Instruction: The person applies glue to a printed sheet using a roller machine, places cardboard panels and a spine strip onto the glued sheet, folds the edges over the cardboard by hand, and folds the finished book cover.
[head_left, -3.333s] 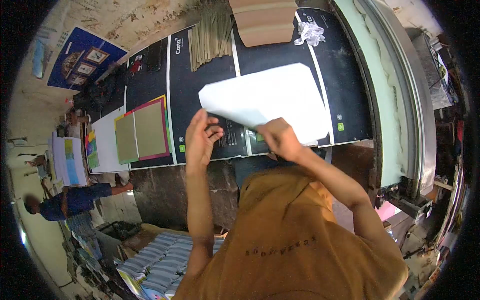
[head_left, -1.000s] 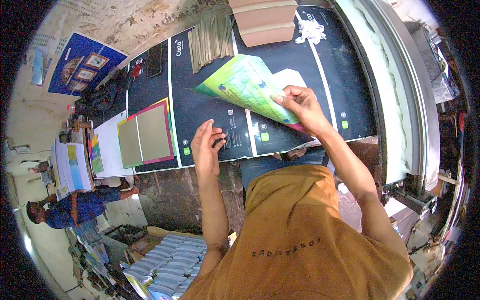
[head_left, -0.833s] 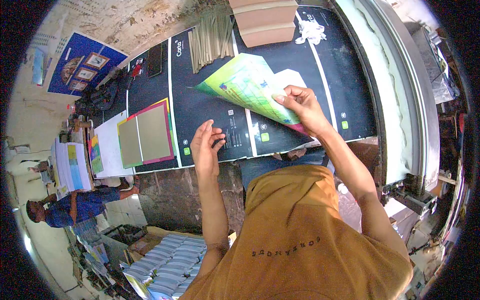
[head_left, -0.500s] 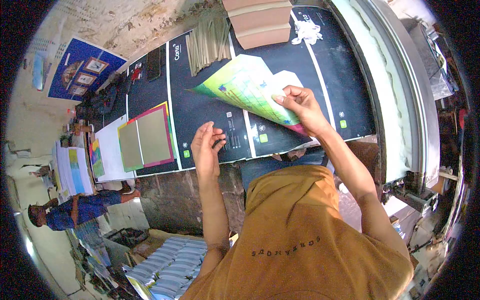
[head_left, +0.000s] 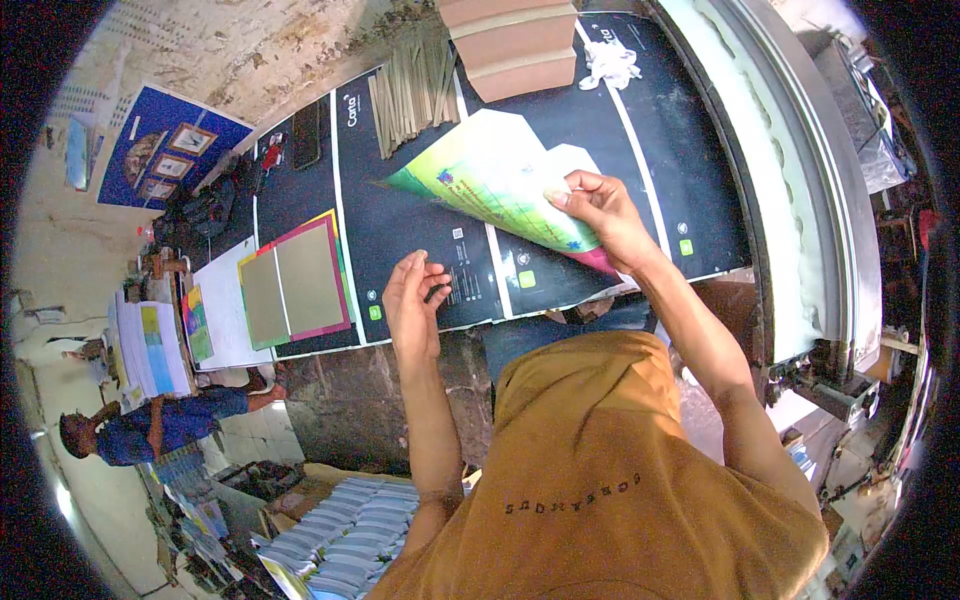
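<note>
Right hand point(head_left: 610, 222)'s grip is pinched on a curled green sheet point(head_left: 485, 178) near the counter point(head_left: 395, 215)'s front edge, left hand point(head_left: 412, 305)'s loosely released by that edge, "Carta" lettering point(head_left: 352, 110) towards the back edge

The sheet point(head_left: 490, 175) is yellow-green with blue marks and a magenta corner, the table point(head_left: 395, 215) black with white stripes

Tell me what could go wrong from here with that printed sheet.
The right hand alone pinches the curled printed sheet, so it might crease at the thumb or slip loose.
The left hand is off the sheet, so the far end could flop or swing uncontrolled.
That end points close to the thin strips, and might brush and scatter them.
</note>
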